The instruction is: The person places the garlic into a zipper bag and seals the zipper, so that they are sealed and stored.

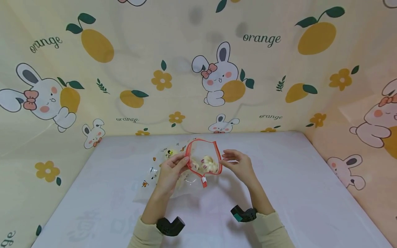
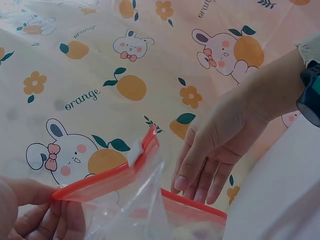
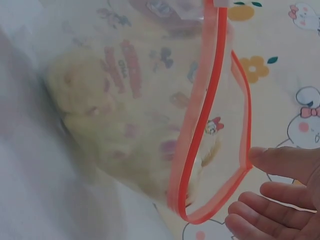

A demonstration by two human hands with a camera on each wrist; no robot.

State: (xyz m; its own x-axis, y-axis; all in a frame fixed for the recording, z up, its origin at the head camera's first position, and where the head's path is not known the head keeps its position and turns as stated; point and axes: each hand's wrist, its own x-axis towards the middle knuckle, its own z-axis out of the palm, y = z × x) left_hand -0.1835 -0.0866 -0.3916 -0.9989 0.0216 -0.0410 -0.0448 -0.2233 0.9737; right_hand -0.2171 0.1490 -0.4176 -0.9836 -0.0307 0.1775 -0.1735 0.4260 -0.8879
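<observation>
A clear zip bag [image 1: 173, 168] with a red zip edge and small cartoon prints stands with its mouth held wide. Inside lies a cream-coloured soft-looking thing with purple-pink patches [image 1: 208, 164], blurred through the plastic in the right wrist view. My left hand [image 1: 171, 169] pinches the red edge on the left between thumb and fingers. On the other side my right hand [image 1: 240, 165] has its fingers extended, the thumb tip right at the red rim [image 3: 249, 150] in the right wrist view. A white slider [image 1: 203, 179] sits on the zip at the near side.
A white table [image 1: 102, 203] spreads under the bag. Behind it and at both sides rise fabric walls [image 1: 176, 38] printed with rabbits and oranges. Both wrists wear a black camera, the left one [image 1: 170, 226] and the right one [image 1: 244, 213].
</observation>
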